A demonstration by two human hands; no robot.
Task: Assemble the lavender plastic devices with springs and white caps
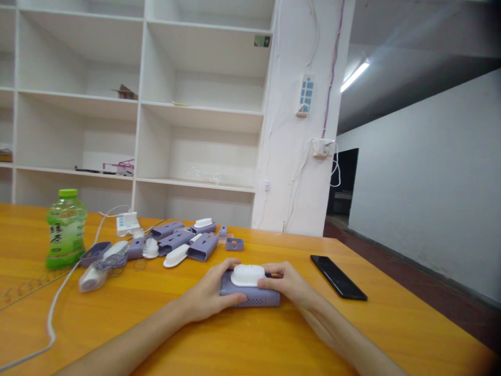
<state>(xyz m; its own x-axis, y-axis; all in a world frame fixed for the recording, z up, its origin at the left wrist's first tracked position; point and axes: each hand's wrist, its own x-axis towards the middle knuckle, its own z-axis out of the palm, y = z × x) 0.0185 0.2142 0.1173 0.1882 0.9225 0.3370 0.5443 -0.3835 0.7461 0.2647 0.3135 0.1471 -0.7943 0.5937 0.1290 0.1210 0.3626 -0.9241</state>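
Note:
A purple box-shaped device [252, 296] with a white oval cap [247, 274] on top lies on the orange table [242, 339] in front of me. My left hand [207, 295] wraps its left end, thumb along the front edge. My right hand [287, 282] grips its right end, fingers touching the white cap. Both hands hold the device down on the tabletop.
Several purple and white parts [183, 241] lie scattered behind the device. A green bottle [66, 228] stands at the left, with a white cable [55, 308] and adapter [127, 223] nearby. A black phone [338, 277] lies at the right. White shelves [136, 104] rise behind.

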